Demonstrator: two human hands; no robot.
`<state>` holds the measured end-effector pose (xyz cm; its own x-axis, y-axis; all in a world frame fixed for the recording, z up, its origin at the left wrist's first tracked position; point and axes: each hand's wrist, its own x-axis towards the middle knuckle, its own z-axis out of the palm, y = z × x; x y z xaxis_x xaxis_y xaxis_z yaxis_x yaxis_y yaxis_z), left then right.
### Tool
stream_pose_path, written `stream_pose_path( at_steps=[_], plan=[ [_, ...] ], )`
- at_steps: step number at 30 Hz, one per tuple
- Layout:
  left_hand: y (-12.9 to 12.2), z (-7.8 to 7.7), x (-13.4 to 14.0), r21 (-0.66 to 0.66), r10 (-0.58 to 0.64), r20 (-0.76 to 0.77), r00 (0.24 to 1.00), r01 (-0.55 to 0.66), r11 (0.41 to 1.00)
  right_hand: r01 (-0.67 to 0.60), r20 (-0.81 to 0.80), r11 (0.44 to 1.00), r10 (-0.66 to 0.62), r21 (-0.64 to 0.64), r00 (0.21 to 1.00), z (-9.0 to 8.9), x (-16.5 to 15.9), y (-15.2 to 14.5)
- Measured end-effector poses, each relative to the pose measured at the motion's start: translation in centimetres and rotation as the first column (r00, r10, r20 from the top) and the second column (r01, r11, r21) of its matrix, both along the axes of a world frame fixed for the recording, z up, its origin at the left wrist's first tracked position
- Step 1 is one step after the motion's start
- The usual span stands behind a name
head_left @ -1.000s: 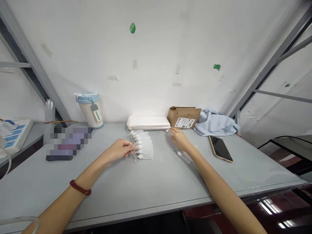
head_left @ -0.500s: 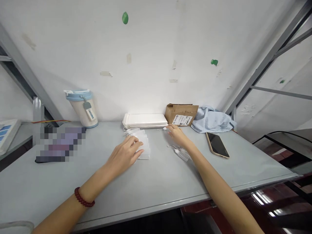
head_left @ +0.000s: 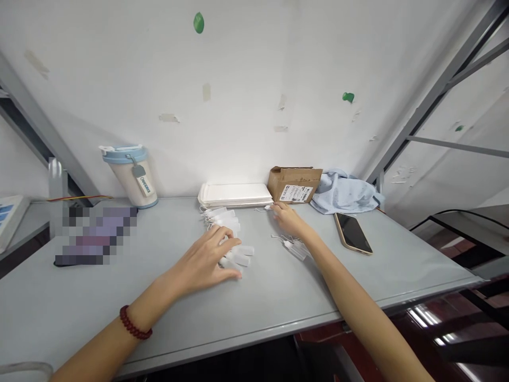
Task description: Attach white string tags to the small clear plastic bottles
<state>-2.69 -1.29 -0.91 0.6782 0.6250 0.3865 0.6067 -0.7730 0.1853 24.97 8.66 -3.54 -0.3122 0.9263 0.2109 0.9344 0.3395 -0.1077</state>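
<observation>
My left hand (head_left: 209, 257) lies over a fan of small translucent white tags with white caps and thin strings. Its fingers are apart, with tags (head_left: 242, 255) showing past the thumb and forefinger. More tags of this kind (head_left: 220, 214) lie overlapped just above that hand. My right hand (head_left: 288, 218) reaches forward, its fingers extended over a single white-capped tag (head_left: 268, 207) in front of the white flat stack (head_left: 238, 195). What lies under those fingers is hidden. Below the right wrist rests another small group of tags (head_left: 294, 248), partly covered by the forearm.
At the back stand a cream tumbler with blue lid (head_left: 133, 178) and an open cardboard box (head_left: 296, 185). A light blue cloth (head_left: 345, 193) and a phone (head_left: 353, 233) are at the right. A blurred-out flat item (head_left: 97, 236) lies left on the grey table (head_left: 222, 318).
My left hand has shifted slightly toward me, and its thumb and fingers have spread. The tags under it are now fanned out toward the right. My right hand stays nearly where it was.
</observation>
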Motion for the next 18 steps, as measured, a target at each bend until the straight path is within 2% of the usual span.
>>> stream_pose_path(
  at_steps=[8, 13, 18],
  plan=[
    [-0.7, -0.7, 1.0, -0.012, -0.069, -0.052, 0.996, 0.069, 0.998, 0.006, 0.015, 1.0, -0.006, 0.03, 1.0, 0.0, 0.2, 0.2],
    [-1.1, -1.2, 2.1, -0.003, -0.082, -0.123, 0.989, 0.083, 0.997, 0.008, 0.021, 0.999, -0.008, 0.035, 1.0, -0.1, 0.1, 0.2],
    [-0.9, -1.8, 2.2, 0.042, -0.073, -0.119, 0.99, 0.079, 0.996, 0.008, 0.022, 0.999, -0.009, 0.044, 1.0, 0.0, 0.0, 0.2]
  ],
)
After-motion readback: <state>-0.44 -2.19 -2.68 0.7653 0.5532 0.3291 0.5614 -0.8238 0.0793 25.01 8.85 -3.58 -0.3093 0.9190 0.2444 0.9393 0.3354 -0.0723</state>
